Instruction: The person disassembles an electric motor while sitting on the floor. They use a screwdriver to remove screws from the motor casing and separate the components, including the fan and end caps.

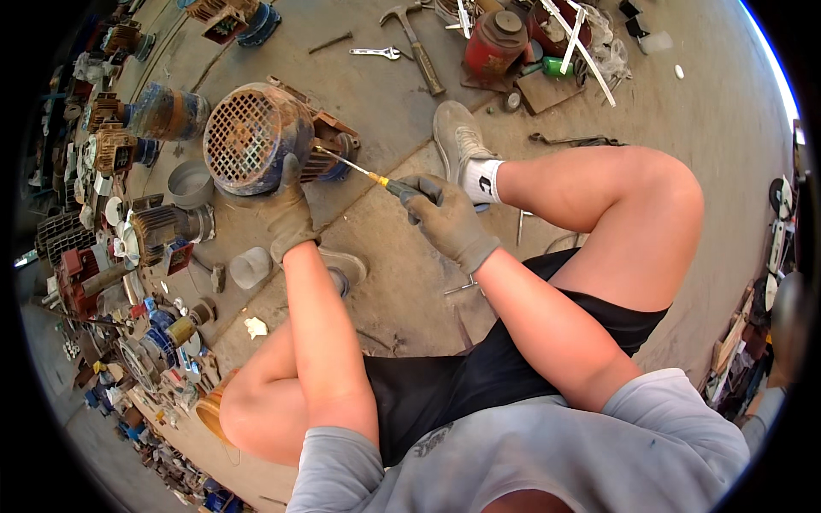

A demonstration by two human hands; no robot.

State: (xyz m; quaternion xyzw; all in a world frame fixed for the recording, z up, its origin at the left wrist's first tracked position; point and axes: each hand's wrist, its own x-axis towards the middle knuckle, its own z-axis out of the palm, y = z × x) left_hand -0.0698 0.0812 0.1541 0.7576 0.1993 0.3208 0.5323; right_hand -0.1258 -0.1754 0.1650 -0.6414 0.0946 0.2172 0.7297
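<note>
An electric motor (256,141) with a rusty, worn blue fan cover and a round mesh grille lies on the concrete floor in front of me. My left hand (291,214), in a grey-brown work glove, grips the near edge of the cover, thumb up along its side; some of the fingers are hidden behind the hand. In my gloved right hand (440,218) is a screwdriver (376,178) with a yellow and dark handle. Its shaft points left, and the tip reaches the side of the motor by the cover's edge.
Beyond the motor lie a hammer (415,51), an adjustable wrench (375,53) and a metal rod (330,43). A red container (496,43) stands at the far right. On the left are a round grey pan (190,184), more motors (167,111) and crowded parts. My shoe (462,137) is beside the screwdriver.
</note>
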